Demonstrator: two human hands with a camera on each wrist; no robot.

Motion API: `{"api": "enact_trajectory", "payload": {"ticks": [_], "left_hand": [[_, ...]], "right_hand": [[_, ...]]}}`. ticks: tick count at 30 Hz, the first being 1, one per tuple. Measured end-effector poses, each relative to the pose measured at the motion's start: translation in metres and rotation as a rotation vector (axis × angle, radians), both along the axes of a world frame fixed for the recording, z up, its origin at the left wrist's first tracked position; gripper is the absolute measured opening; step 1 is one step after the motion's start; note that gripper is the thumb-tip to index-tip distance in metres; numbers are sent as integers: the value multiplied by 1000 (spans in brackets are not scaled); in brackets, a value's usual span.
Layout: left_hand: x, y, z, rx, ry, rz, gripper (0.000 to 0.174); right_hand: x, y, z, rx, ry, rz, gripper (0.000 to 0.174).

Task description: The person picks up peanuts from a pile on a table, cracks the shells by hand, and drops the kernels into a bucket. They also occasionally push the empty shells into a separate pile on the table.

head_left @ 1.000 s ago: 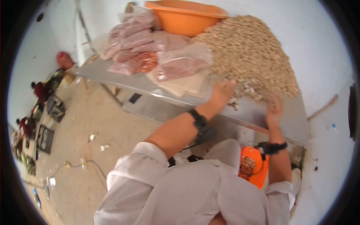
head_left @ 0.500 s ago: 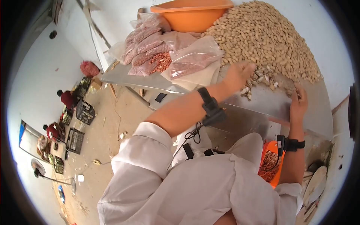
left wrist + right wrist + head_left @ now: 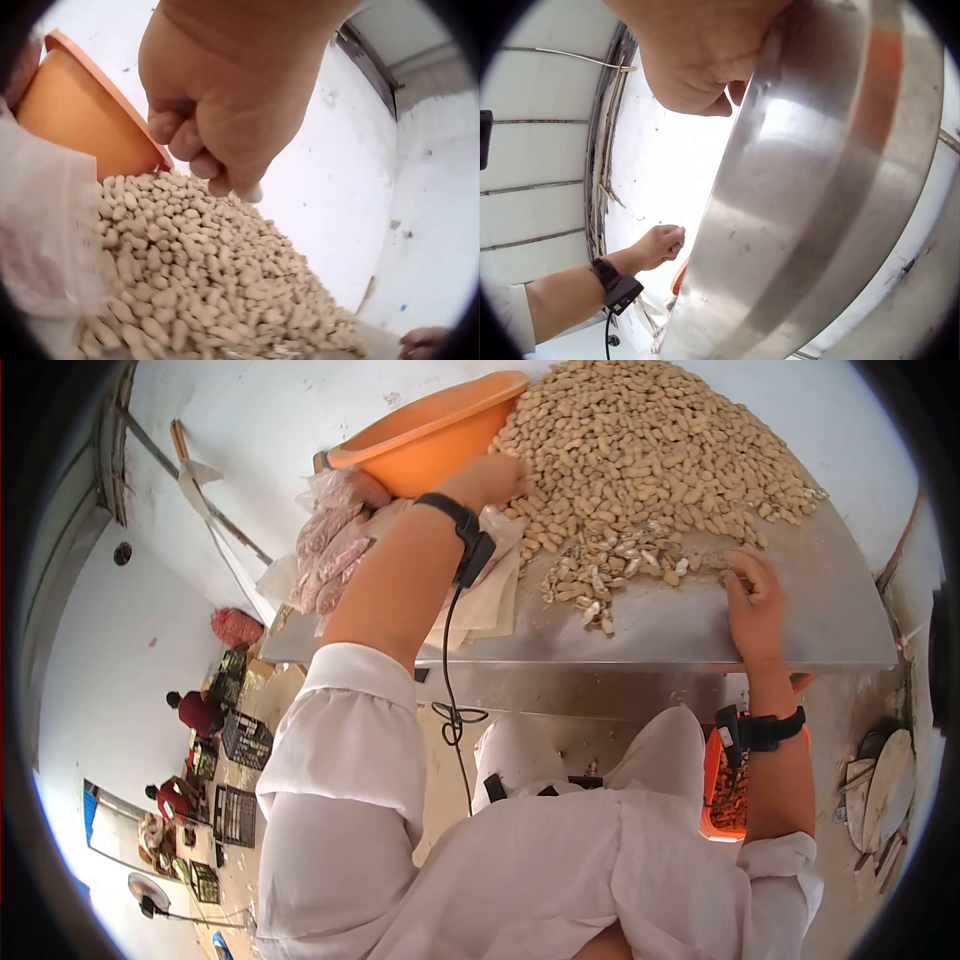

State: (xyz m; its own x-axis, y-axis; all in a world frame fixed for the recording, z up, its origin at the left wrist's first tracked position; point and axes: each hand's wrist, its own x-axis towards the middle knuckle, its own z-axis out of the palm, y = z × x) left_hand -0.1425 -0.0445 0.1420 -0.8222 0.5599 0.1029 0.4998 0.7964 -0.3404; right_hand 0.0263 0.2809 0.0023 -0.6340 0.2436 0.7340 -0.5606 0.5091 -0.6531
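Unshelled peanuts (image 3: 650, 450) (image 3: 210, 262) lie heaped on the metal table (image 3: 690, 635) (image 3: 787, 195), with broken shells (image 3: 600, 572) at the heap's near side. Raised over the heap's left edge, beside the orange basin (image 3: 425, 435) (image 3: 82, 112), my left hand (image 3: 488, 478) (image 3: 225, 97) (image 3: 658, 246) has curled fingers; nothing shows in it. My right hand (image 3: 757, 600) (image 3: 705, 60) is at the tabletop right of the shells, fingers loosely bent and thumb apart. No object shows in it, though its fingertips are partly hidden.
Clear bags of reddish kernels (image 3: 325, 550) lie left of the heap, partly behind my left arm. Below the table's edge, an orange container (image 3: 716, 815) holds reddish kernels. Black crates (image 3: 236, 815) and people (image 3: 195, 714) are at the far left. A cable hangs from my left wrist.
My left hand has moved from the broken shells, up and left toward the basin. My right hand remains near the table's right part, with its fingers more bent. The head view has shifted and turned.
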Motion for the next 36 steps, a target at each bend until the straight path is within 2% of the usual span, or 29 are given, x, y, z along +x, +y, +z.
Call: {"api": "enact_trajectory", "payload": {"ticks": [2, 5, 8, 11, 13, 16, 23, 27, 30, 32, 34, 36], "left_hand": [[-5, -3, -8, -212, -219, 183, 31], [-34, -31, -35, -528, -218, 194, 26], [-8, -14, -18, -502, -163, 178, 24], [4, -11, 1, 64, -197, -16, 26], [44, -1, 3, 357, 66, -250, 24], [96, -7, -18, 579, 223, -464, 24], [171, -20, -110, 743, 220, -498, 29], [171, -27, -121, 847, 285, -372, 33], [171, -27, -126, 954, 243, -331, 35], [169, -28, -130, 916, 314, -349, 34], [173, -29, -128, 905, 392, -392, 32], [175, -28, -128, 910, 444, -385, 31]], "right_hand": [[3, -1, 5, 8, 4, 14, 20], [5, -1, 8, 5, 30, 33, 18], [1, 0, 5, -5, 49, 49, 18], [-3, 1, -1, 0, 46, 32, 18], [-5, 2, 0, 14, 26, 20, 19], [-6, 1, 2, 50, -14, 1, 19], [-6, -1, -1, 87, -87, -41, 20], [-19, 3, -9, 144, -86, -28, 21], [-20, 4, -10, 200, -83, -42, 23], [-21, 7, -10, 248, -67, -44, 22], [-25, 11, -17, 156, -102, -17, 22], [-25, 10, -16, 217, -125, -49, 23]]}}
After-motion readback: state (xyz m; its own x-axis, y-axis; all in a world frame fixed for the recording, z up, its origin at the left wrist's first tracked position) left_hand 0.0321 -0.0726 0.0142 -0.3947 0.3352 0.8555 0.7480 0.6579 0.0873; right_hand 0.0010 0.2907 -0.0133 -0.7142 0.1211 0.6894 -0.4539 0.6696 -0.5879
